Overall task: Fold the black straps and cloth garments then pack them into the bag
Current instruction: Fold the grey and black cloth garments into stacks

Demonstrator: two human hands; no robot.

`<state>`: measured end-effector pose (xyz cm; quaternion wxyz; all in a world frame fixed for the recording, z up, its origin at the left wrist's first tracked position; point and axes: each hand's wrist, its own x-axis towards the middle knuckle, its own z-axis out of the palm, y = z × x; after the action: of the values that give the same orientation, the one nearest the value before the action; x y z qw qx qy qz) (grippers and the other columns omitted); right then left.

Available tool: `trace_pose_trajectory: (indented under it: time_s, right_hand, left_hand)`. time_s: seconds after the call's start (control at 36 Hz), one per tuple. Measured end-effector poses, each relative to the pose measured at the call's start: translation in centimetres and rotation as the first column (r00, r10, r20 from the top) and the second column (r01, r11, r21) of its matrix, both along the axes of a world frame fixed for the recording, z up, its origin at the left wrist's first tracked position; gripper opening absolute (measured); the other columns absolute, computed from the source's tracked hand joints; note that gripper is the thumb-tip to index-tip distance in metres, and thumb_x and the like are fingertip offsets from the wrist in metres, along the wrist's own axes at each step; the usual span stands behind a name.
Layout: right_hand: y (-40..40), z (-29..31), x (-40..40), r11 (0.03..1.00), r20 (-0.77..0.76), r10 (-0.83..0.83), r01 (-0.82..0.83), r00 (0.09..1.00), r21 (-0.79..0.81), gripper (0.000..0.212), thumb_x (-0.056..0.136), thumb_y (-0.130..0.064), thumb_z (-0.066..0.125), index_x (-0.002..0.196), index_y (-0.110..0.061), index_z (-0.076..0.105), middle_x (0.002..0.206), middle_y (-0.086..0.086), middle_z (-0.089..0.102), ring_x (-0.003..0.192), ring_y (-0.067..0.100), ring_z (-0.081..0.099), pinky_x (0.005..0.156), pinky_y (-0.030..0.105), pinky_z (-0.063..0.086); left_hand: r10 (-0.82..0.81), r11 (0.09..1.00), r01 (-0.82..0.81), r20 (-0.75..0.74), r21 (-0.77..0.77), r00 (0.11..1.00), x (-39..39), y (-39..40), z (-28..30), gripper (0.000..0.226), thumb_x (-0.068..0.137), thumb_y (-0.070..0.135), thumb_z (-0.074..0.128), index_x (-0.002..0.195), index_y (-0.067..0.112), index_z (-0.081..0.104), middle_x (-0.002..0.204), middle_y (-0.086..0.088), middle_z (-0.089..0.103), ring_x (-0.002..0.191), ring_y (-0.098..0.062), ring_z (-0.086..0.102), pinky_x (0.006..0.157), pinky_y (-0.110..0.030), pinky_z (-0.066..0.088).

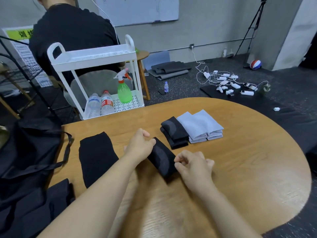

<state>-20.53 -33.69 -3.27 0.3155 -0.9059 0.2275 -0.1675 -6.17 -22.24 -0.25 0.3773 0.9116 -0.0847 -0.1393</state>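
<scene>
A folded black strap (162, 158) with a grey pattern lies on the wooden table (240, 169). My left hand (139, 146) grips its far end with curled fingers. My right hand (193, 164) pinches its near right edge. Behind it sits a stack of folded black straps (175, 133), and beside that a pile of folded light grey cloths (200, 126). A flat black garment (97, 157) lies to the left of my hands. The black bag (30, 152) slumps at the table's left edge, its strap draped over the tabletop.
More black fabric (42, 203) lies at the near left corner. A white cart (96, 76) with bottles and a green spray bottle (124, 91) stands behind the table. A person in black sits beyond it. Chargers and cables (226, 81) litter the floor.
</scene>
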Motion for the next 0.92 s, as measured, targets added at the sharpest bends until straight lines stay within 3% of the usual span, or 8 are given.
trace_pose_trajectory:
  time_s: [0.22,0.33,0.39,0.47,0.53,0.67,0.75,0.92]
  right_hand:
    - [1.3,-2.1,4.6,0.994,-0.056,-0.1,0.098,0.993,-0.043,0.021,0.1,-0.035,0.047,0.111,-0.044,0.063,0.094,-0.015,0.056,0.104,0.003,0.034,0.08,0.027,0.009]
    - [1.4,-2.4,6.0,0.988,-0.071,-0.125,0.118,0.99,-0.096,0.028,0.102,-0.033,0.043,0.121,-0.046,0.06,0.083,-0.013,0.048,0.104,0.005,0.034,0.078,0.026,0.007]
    - [1.9,-2.1,6.7,0.977,-0.065,-0.151,0.138,0.986,-0.164,0.023,0.099,-0.031,0.052,0.113,-0.043,0.065,0.078,-0.011,0.05,0.103,0.01,0.042,0.077,0.028,0.008]
    - [2.2,-3.3,7.8,0.947,-0.029,-0.163,0.149,0.986,-0.284,0.021,0.07,-0.017,0.085,0.075,-0.033,0.072,0.056,-0.009,0.055,0.071,0.017,0.05,0.07,0.032,0.015]
    - [2.3,-4.4,8.1,0.919,-0.006,-0.161,0.148,0.987,-0.365,0.022,0.063,-0.014,0.088,0.072,-0.028,0.072,0.053,-0.007,0.054,0.065,0.019,0.05,0.07,0.035,0.018]
    - [2.2,-5.0,7.8,0.883,0.111,-0.184,0.214,0.977,-0.419,0.011,0.08,-0.019,0.066,0.082,-0.029,0.072,0.059,-0.008,0.053,0.069,0.018,0.048,0.074,0.034,0.017]
    - [2.3,-5.4,7.2,0.905,0.147,-0.197,0.238,0.969,-0.352,0.028,0.086,-0.032,0.045,0.092,-0.032,0.073,0.064,-0.01,0.055,0.074,0.015,0.043,0.076,0.031,0.012]
    - [2.8,-4.3,6.6,0.895,0.293,-0.157,0.261,0.943,-0.362,0.03,0.086,-0.029,0.047,0.1,-0.026,0.073,0.081,-0.008,0.058,0.085,0.018,0.044,0.081,0.04,0.025]
  left_hand:
    - [-0.076,0.995,0.072,0.055,0.072,0.996,5.0,-1.4,-0.9,0.014,0.094,0.034,0.06,0.085,0.029,0.051,0.088,0.012,0.062,0.088,-0.011,0.054,0.086,-0.035,0.027]
    - [-0.097,0.993,0.093,0.057,0.073,0.994,7.3,-2.9,-2.1,0.008,0.093,0.035,0.062,0.089,0.03,0.057,0.091,0.012,0.065,0.086,-0.007,0.054,0.084,-0.033,0.023]
    - [-0.103,0.992,0.097,0.074,0.077,0.992,8.2,-3.5,-2.9,0.009,0.092,0.037,0.063,0.088,0.031,0.058,0.089,0.012,0.065,0.087,-0.006,0.054,0.083,-0.033,0.021]
    - [-0.104,0.993,0.098,0.096,0.071,0.99,9.0,-3.9,-4.1,0.013,0.092,0.039,0.064,0.082,0.033,0.058,0.085,0.016,0.063,0.091,-0.006,0.054,0.082,-0.032,0.018]
    - [-0.106,0.993,0.098,0.13,0.071,0.986,9.3,-3.9,-4.8,0.015,0.092,0.041,0.064,0.08,0.035,0.057,0.085,0.018,0.062,0.09,-0.004,0.054,0.079,-0.031,0.014]
    - [-0.129,0.992,0.124,0.203,0.039,0.971,10.0,-3.5,-5.8,0.017,0.092,0.045,0.062,0.077,0.036,0.062,0.086,0.019,0.066,0.092,-0.001,0.055,0.074,-0.03,0.012]
    - [-0.137,0.99,0.141,0.21,-0.001,0.968,10.2,-3.2,-6.2,0.018,0.092,0.047,0.06,0.077,0.038,0.064,0.086,0.023,0.066,0.101,-0.005,0.053,0.071,-0.031,0.012]
    - [-0.163,0.985,0.174,0.265,-0.017,0.95,9.9,-2.6,-6.0,0.026,0.101,0.042,0.046,0.088,0.034,0.068,0.094,0.021,0.067,0.097,-0.003,0.054,0.083,-0.03,0.016]
